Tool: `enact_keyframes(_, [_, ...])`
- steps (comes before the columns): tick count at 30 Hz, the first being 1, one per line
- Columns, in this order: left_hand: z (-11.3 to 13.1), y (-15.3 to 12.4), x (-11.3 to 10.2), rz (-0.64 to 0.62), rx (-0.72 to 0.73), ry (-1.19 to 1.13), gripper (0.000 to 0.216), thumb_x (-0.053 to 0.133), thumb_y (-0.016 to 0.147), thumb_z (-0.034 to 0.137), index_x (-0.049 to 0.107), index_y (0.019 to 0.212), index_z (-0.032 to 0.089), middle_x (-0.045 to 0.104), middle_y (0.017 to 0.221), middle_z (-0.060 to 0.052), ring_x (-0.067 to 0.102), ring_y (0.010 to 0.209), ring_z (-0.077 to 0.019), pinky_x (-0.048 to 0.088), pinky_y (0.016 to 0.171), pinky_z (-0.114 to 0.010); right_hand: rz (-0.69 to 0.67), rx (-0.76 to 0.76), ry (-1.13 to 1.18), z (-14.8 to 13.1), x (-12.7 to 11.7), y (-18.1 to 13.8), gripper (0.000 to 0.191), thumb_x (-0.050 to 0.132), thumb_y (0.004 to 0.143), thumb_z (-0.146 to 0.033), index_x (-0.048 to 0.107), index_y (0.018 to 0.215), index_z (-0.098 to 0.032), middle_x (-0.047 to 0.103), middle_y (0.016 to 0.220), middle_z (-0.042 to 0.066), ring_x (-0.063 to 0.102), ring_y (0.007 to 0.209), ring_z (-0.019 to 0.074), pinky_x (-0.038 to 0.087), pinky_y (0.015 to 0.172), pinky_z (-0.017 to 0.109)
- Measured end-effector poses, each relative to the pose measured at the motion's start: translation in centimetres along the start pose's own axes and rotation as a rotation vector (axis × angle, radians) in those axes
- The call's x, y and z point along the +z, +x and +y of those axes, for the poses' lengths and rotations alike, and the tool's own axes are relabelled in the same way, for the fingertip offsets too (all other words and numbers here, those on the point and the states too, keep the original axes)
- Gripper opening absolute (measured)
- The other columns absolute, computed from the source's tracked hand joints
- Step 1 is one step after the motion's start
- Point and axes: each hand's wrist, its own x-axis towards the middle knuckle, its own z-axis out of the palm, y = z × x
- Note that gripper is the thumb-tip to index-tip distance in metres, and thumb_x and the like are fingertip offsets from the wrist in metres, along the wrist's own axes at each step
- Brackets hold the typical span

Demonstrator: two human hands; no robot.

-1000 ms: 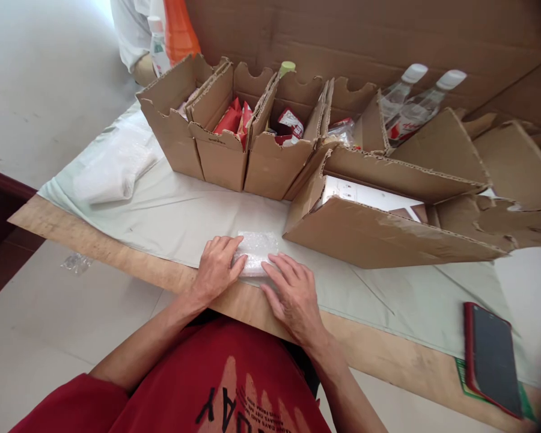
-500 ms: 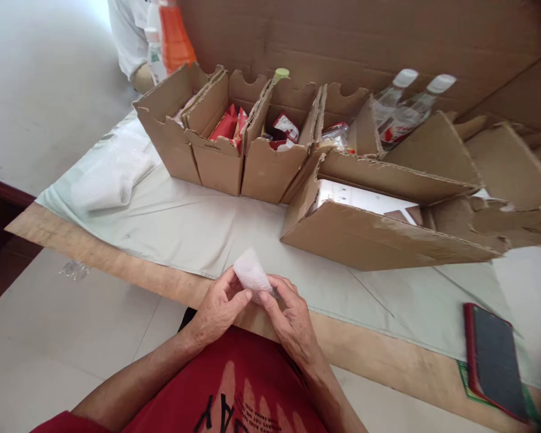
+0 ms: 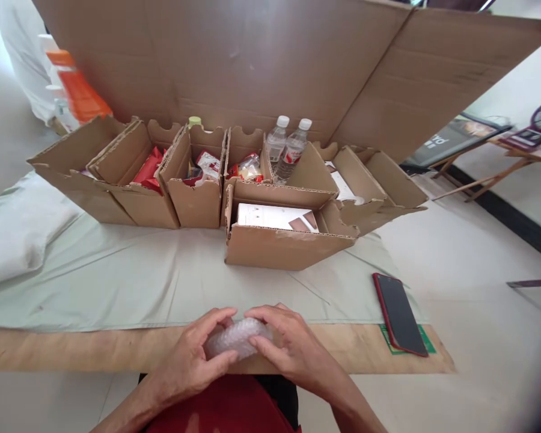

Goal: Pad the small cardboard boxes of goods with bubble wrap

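Between my two hands is a small bundle of bubble wrap [image 3: 238, 338], held just above the table's near wooden edge. My left hand [image 3: 198, 347] curls around its left end, thumb in front and fingers behind. On the right end, my right hand [image 3: 293, 343] grips it the same way. What lies inside the wrap, if anything, cannot be made out. Beyond my hands stands a cardboard box [image 3: 270, 249] holding a white carton [image 3: 275, 216].
Behind stand several cardboard bins [image 3: 198, 207] with red packets [image 3: 151, 169] and clear bottles [image 3: 291, 153]. More bubble wrap [image 3: 18, 234] lies left; a phone [image 3: 400, 316] lies right. A person's white sleeve [image 3: 22, 54] and an orange bottle [image 3: 79, 90] show at far left.
My view has swung to the right. The bubble-wrap bundle has turned from upright and tilted to lying more level, and both hands have shifted their grip to its ends.
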Motion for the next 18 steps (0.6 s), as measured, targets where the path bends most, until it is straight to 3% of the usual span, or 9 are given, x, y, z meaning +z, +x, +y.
enact_keyframes(2, [0.0, 0.7, -0.6, 0.044, 0.05, -0.046, 0.056, 0.068, 0.083, 0.025, 0.057, 0.138, 0.029, 0.072, 0.12, -0.006, 0.069, 0.11, -0.0238, 0.056, 0.096, -0.035, 0.104, -0.031, 0.004, -0.5, -3.2, -0.6, 0.02, 0.065, 0.087, -0.025, 0.073, 0.106, -0.026, 0.077, 0.1, 0.002, 0.07, 0.088, 0.0199, 0.056, 0.08, 0.031])
enact_keyframes(4, [0.0, 1.7, -1.4, 0.088, 0.109, -0.075, 0.051, 0.066, 0.087, 0.029, 0.057, 0.138, 0.029, 0.071, 0.121, -0.006, 0.068, 0.111, -0.0233, 0.055, 0.098, -0.036, 0.308, -0.065, 0.084, -0.9, -7.2, -0.9, 0.021, 0.069, 0.087, -0.033, 0.074, 0.107, -0.026, 0.077, 0.098, 0.003, 0.071, 0.086, 0.0204, 0.057, 0.071, 0.03])
enact_keyframes(7, [-0.2, 3.7, -1.8, 0.12, 0.149, -0.061, 0.035, 0.062, 0.091, 0.026, 0.065, 0.126, 0.027, 0.072, 0.116, -0.007, 0.069, 0.107, -0.0218, 0.056, 0.095, -0.035, 0.712, -0.077, 0.18, -0.9, -12.9, 0.3, 0.025, 0.074, 0.085, -0.037, 0.074, 0.106, -0.024, 0.077, 0.094, 0.005, 0.071, 0.082, 0.0189, 0.056, 0.071, 0.03])
enact_keyframes(9, [-1.0, 5.0, -1.4, 0.138, 0.142, -0.044, 0.029, 0.061, 0.091, 0.023, 0.068, 0.118, 0.024, 0.072, 0.111, -0.007, 0.069, 0.103, -0.0212, 0.057, 0.091, -0.035, 0.827, -0.048, 0.111, -0.7, -15.6, 1.9, 0.027, 0.073, 0.083, -0.038, 0.073, 0.103, -0.02, 0.077, 0.093, 0.006, 0.069, 0.08, 0.0184, 0.054, 0.072, 0.03])
enact_keyframes(11, [-2.2, 5.9, -0.6, 0.165, 0.118, -0.033, 0.024, 0.059, 0.091, 0.022, 0.069, 0.114, 0.022, 0.072, 0.107, -0.007, 0.07, 0.098, -0.0206, 0.059, 0.085, -0.034, 0.82, 0.046, -0.183, -0.6, -17.3, 3.6, 0.027, 0.069, 0.082, -0.038, 0.072, 0.1, -0.018, 0.076, 0.09, 0.008, 0.067, 0.078, 0.0195, 0.049, 0.071, 0.032])
enact_keyframes(15, [-4.7, 6.6, 0.6, 0.159, 0.088, -0.009, 0.023, 0.056, 0.091, 0.021, 0.068, 0.11, 0.02, 0.072, 0.106, -0.009, 0.07, 0.099, -0.0218, 0.059, 0.07, -0.028, 0.697, 0.411, -1.024, -1.9, -18.1, 5.3, 0.025, 0.058, 0.084, -0.035, 0.071, 0.098, -0.018, 0.074, 0.083, 0.011, 0.064, 0.075, 0.0251, 0.033, 0.062, 0.033])
enact_keyframes(18, [-5.1, 6.4, 0.8, 0.13, 0.096, 0.01, 0.025, 0.055, 0.09, 0.019, 0.068, 0.112, 0.021, 0.071, 0.108, -0.009, 0.07, 0.102, -0.0222, 0.054, 0.055, -0.021, 0.545, 0.554, -1.268, -3.5, -18.0, 6.1, 0.031, 0.049, 0.091, -0.038, 0.069, 0.105, -0.018, 0.074, 0.086, 0.014, 0.067, 0.081, 0.0293, 0.028, 0.059, 0.032])
